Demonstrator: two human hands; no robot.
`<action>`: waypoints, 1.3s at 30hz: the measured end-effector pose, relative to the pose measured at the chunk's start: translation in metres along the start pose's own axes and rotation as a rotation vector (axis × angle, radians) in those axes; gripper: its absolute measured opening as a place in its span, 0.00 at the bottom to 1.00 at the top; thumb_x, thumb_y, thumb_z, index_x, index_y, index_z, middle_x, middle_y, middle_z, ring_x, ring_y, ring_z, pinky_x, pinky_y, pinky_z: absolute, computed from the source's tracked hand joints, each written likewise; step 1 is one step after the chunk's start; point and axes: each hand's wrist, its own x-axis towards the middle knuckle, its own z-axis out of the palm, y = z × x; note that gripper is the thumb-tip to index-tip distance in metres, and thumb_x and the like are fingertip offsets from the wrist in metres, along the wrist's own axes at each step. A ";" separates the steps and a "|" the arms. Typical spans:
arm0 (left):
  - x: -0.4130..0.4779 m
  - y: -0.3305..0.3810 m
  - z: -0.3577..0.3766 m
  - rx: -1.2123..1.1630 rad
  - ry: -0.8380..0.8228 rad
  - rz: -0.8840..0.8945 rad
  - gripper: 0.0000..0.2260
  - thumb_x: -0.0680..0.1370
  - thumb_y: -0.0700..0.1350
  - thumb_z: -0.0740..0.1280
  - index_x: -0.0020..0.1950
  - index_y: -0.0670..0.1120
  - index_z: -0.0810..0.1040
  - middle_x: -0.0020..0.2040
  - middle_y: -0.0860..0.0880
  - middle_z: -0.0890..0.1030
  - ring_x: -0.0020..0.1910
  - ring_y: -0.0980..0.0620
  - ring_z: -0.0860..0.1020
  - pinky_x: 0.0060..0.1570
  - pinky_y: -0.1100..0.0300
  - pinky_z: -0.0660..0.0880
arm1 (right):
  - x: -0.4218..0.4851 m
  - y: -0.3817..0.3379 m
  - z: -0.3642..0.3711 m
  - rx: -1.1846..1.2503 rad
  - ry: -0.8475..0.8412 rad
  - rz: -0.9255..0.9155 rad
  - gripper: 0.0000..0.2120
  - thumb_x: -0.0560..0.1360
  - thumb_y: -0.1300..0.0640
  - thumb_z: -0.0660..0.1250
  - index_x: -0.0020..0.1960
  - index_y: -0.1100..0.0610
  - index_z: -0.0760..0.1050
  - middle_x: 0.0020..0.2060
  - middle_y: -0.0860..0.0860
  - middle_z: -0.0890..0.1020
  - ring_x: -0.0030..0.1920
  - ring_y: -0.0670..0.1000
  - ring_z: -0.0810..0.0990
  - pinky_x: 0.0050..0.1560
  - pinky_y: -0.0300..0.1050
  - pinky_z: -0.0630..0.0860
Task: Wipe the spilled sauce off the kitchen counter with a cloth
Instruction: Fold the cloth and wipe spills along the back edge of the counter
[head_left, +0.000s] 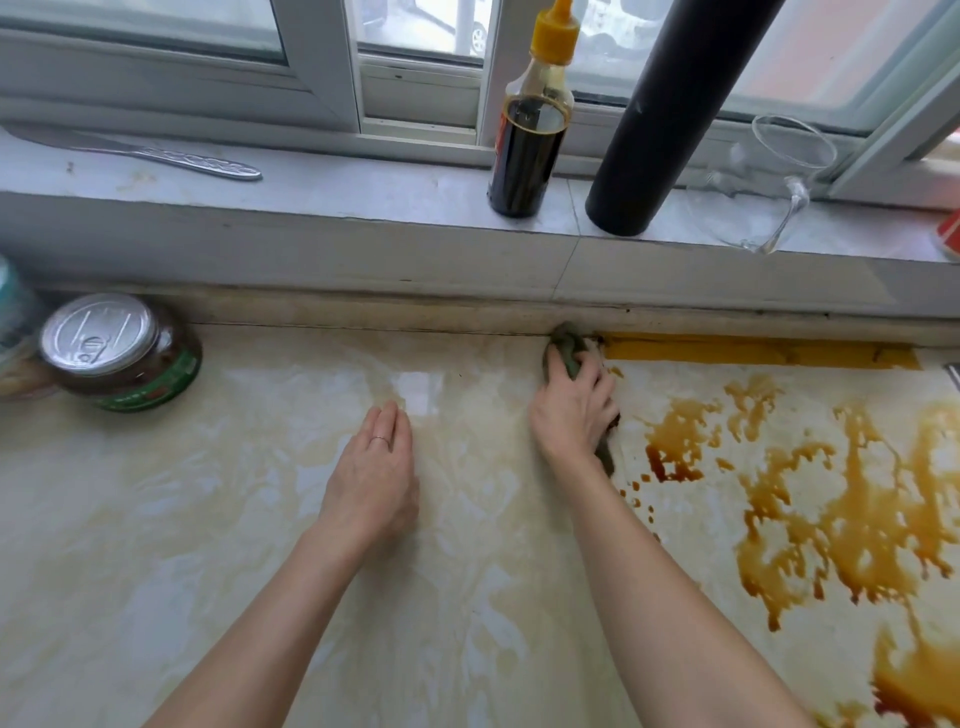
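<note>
Now wiping: dark green cloth (567, 347), bunched at the back edge of the counter (208, 519).
Right grip (571, 410): fingers curled over the cloth, pressing it down.
Sauce spill (831, 519): brown, 3 to 5 o'clock of the cloth.
Left grip (374, 467): spread flat on the counter, 8 o'clock.
Soy sauce bottle (530, 150): on the windowsill, 12 o'clock.
Jar (122, 353): 9 o'clock.

Both forearms (270, 597) are bare, and the left hand (371, 473) wears a thin ring (380, 440).
</note>
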 end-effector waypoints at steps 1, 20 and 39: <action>0.000 0.000 0.001 0.005 -0.006 -0.007 0.30 0.80 0.48 0.52 0.76 0.39 0.40 0.77 0.42 0.41 0.76 0.45 0.41 0.75 0.54 0.46 | -0.010 -0.008 0.002 -0.011 -0.019 -0.075 0.29 0.77 0.60 0.59 0.76 0.45 0.60 0.74 0.55 0.60 0.70 0.59 0.58 0.64 0.56 0.60; 0.001 -0.006 -0.005 0.030 -0.065 0.030 0.33 0.80 0.49 0.54 0.76 0.39 0.38 0.77 0.42 0.40 0.76 0.45 0.41 0.74 0.55 0.45 | -0.094 0.051 0.009 0.081 0.061 -0.172 0.29 0.76 0.61 0.63 0.74 0.44 0.65 0.70 0.52 0.68 0.65 0.54 0.66 0.62 0.53 0.67; 0.001 -0.005 0.003 0.043 -0.043 0.031 0.33 0.79 0.47 0.55 0.76 0.39 0.39 0.77 0.41 0.40 0.76 0.45 0.40 0.75 0.54 0.45 | -0.153 0.068 0.012 0.094 0.142 -0.104 0.30 0.73 0.62 0.64 0.73 0.44 0.68 0.67 0.52 0.71 0.63 0.55 0.67 0.60 0.56 0.69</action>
